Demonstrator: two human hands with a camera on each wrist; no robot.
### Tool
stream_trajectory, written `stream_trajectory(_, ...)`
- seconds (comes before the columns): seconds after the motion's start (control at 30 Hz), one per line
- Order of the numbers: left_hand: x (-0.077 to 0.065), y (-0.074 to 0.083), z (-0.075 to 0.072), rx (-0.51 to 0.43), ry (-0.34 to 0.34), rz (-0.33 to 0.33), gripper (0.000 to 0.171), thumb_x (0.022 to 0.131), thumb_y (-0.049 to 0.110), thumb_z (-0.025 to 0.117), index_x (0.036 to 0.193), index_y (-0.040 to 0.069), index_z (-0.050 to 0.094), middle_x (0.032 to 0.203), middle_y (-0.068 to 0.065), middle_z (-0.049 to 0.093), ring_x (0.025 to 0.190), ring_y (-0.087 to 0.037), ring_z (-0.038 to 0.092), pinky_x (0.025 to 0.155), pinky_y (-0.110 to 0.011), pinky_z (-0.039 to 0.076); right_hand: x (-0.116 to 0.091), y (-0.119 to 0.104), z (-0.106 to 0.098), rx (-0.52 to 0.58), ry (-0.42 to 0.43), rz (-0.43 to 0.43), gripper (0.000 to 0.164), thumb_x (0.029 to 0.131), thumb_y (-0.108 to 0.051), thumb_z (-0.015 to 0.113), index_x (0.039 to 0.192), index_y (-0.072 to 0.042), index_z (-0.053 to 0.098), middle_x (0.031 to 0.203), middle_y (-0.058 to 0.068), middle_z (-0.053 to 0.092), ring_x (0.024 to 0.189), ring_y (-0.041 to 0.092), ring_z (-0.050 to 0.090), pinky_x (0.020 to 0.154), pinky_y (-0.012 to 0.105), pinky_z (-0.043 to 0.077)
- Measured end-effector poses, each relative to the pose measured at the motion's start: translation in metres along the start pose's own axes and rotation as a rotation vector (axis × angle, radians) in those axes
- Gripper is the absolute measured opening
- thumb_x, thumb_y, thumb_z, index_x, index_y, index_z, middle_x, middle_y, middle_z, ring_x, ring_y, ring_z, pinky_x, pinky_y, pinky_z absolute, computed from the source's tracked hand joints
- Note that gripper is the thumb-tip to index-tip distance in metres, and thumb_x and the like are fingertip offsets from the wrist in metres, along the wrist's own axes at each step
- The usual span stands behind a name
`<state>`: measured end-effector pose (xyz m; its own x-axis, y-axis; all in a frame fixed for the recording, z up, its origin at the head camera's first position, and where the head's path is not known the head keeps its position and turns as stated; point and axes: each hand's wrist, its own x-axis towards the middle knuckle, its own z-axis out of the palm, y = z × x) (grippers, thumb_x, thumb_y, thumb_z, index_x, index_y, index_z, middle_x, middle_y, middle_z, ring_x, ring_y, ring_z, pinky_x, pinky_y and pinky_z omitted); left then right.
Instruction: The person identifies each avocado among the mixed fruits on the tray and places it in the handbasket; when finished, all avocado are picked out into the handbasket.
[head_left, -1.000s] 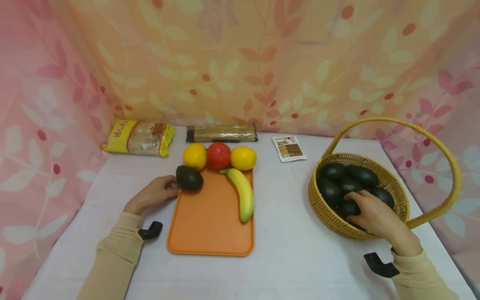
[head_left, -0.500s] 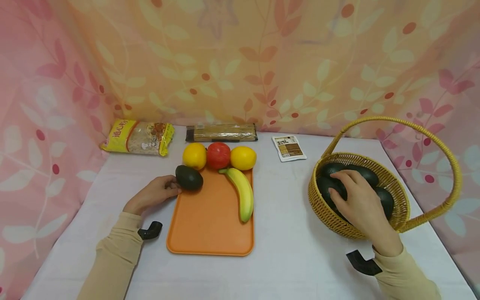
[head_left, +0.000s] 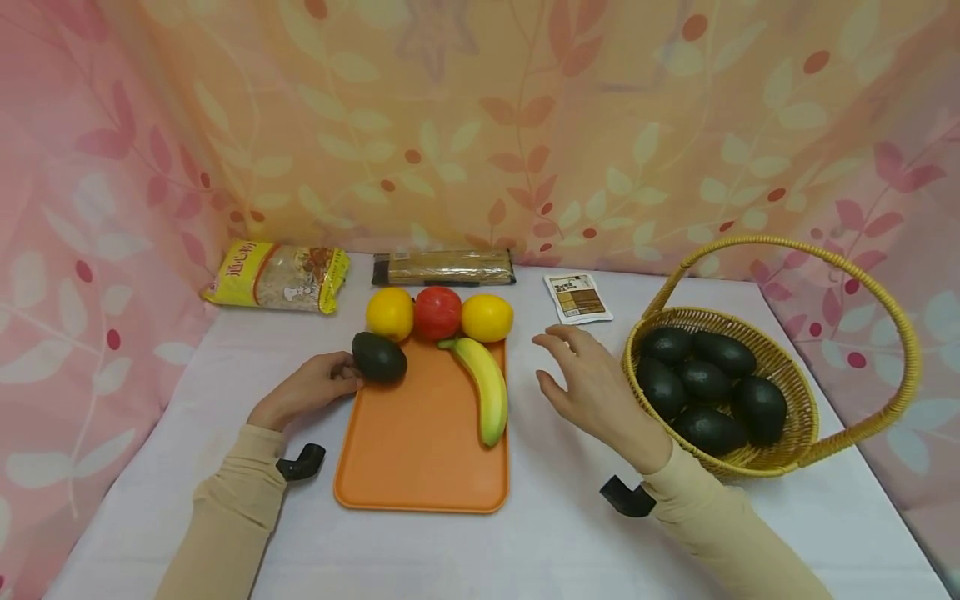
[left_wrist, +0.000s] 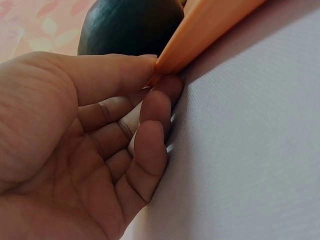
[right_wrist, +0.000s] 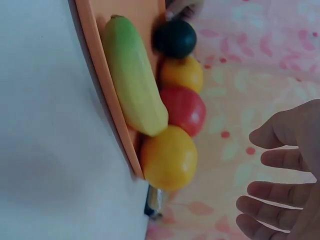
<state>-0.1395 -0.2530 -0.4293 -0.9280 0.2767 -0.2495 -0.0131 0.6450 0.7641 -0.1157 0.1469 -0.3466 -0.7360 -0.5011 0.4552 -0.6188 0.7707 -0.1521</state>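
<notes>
My left hand (head_left: 311, 387) pinches the left rim of an orange tray (head_left: 420, 467); in the left wrist view the thumb lies on top of the rim and a fingertip is under it. Just beyond that thumb is a dark green avocado (head_left: 379, 357) at the tray's upper left corner. Along the far end sit a yellow fruit (head_left: 390, 314), a red fruit (head_left: 438, 313) and a lemon (head_left: 487, 317). A banana (head_left: 487, 392) lies along the right side. My right hand (head_left: 600, 387), fingers spread and holding nothing, hovers between the tray and a wicker basket (head_left: 652, 437).
Several avocados (head_left: 707, 380) lie in the basket, whose tall handle (head_left: 911, 358) arches to the right. Behind the tray are a yellow bag (head_left: 277, 277), a pack of dry noodles (head_left: 446, 267) and a small white packet (head_left: 578, 297). Floral curtains (head_left: 480, 125) enclose the white table.
My right hand has come up out of the basket and moved left towards the tray, with nothing in it. The avocados in the basket have shifted. My left hand stays put.
</notes>
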Motion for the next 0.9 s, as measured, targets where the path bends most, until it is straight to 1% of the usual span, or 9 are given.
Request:
stream_trajectory(0.03,0.0,0.0,0.0,0.003,0.001,0.0,0.03,0.092,0.018,0.063,0.114,-0.002,0.061,0.093,-0.01,0.065,0.083,-0.017,0.055,0.074,-0.029,0.045,0.004,-0.003,0.005,0.008,-0.013,-0.012,0.042,0.081,-0.017,0.076,0.119,-0.009,0.063,0.12,0.015,0.061,0.107,0.032,0.061,0.089,0.046,0.052)
stream_trajectory(0.17,0.0,-0.002,0.0,0.017,0.003,0.0,0.028,0.092,0.017,0.062,0.114,0.0,0.062,0.092,-0.008,0.065,0.083,-0.017,0.055,0.075,-0.03,0.045,0.017,-0.016,0.022,0.028,-0.06,-0.055,0.043,0.082,-0.018,0.074,0.122,-0.01,0.061,0.123,0.014,0.061,0.108,0.031,0.061,0.087,0.046,0.052)
stream_trajectory(0.27,0.001,-0.004,0.0,0.019,0.003,0.004,0.027,0.093,0.017,0.062,0.114,0.0,0.062,0.092,-0.008,0.065,0.083,-0.017,0.055,0.076,-0.03,0.045,0.025,-0.025,0.033,0.032,-0.084,-0.086,0.043,0.082,-0.019,0.075,0.122,-0.011,0.061,0.123,0.013,0.06,0.105,0.029,0.061,0.085,0.043,0.052)
stream_trajectory(0.47,0.001,-0.004,-0.001,0.008,0.003,0.003,0.027,0.092,0.018,0.063,0.113,0.0,0.062,0.091,-0.008,0.065,0.082,-0.017,0.055,0.074,-0.029,0.045,0.038,-0.036,0.047,0.037,-0.084,-0.142,0.044,0.08,-0.017,0.076,0.121,-0.01,0.062,0.12,0.014,0.062,0.102,0.028,0.061,0.081,0.041,0.053)
stream_trajectory(0.67,-0.001,-0.001,-0.003,-0.003,0.001,-0.003,0.029,0.093,0.018,0.063,0.114,-0.001,0.061,0.092,-0.009,0.065,0.083,-0.017,0.054,0.073,-0.028,0.045,0.048,-0.046,0.059,0.039,-0.083,-0.195,0.044,0.08,-0.016,0.076,0.121,-0.01,0.062,0.121,0.013,0.062,0.109,0.028,0.06,0.089,0.042,0.052)
stream_trajectory(0.9,-0.001,-0.003,-0.002,-0.001,-0.001,-0.026,0.03,0.093,0.019,0.062,0.116,0.001,0.061,0.093,-0.008,0.064,0.082,-0.017,0.054,0.072,-0.028,0.045,0.059,-0.062,0.07,0.046,-0.131,-0.236,0.046,0.082,-0.02,0.075,0.124,-0.011,0.06,0.127,0.013,0.059,0.112,0.027,0.059,0.093,0.039,0.051)
